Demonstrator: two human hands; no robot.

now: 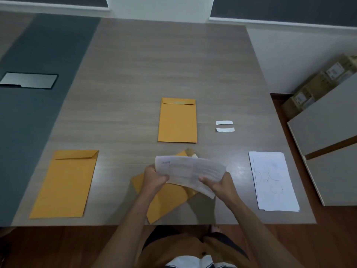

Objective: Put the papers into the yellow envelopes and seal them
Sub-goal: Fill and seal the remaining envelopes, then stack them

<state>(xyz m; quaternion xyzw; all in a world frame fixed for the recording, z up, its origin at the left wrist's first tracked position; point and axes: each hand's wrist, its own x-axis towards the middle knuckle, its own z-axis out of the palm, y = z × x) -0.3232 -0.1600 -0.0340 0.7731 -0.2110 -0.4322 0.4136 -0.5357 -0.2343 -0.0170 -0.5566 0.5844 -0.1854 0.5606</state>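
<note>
A wood-grain table (135,74) in a pale grey-brown finish is filling most of the view, its near edge running just in front of the person and its far edge meeting a white pillar (160,8) and a white skirting line under dark wall panels. To the left, a grey-blue strip of floor (29,132) is running alongside the table, with a shiny metal floor plate (29,80) set into it; reddish-brown wood flooring is showing below the near edge and along the right. On the right, pale cabinet panels (326,142) are standing near the table, with cardboard boxes (320,86) leaning against the white wall behind them. Over the near middle of the table, the left hand (154,176) and the right hand (222,182) are each gripping an end of a folded sheet of printed paper (190,172), fingers curled round its edges, holding it above a tilted yellow envelope (164,200) whose flap is lying open at the far end. A second yellow envelope (65,182) is lying flat near the left corner, and a third yellow envelope (177,120) is sitting farther back at the centre, flap down. Two small white strips (225,126) are lying side by side to its right, and a stack of white papers (274,180) is resting near the right edge.
</note>
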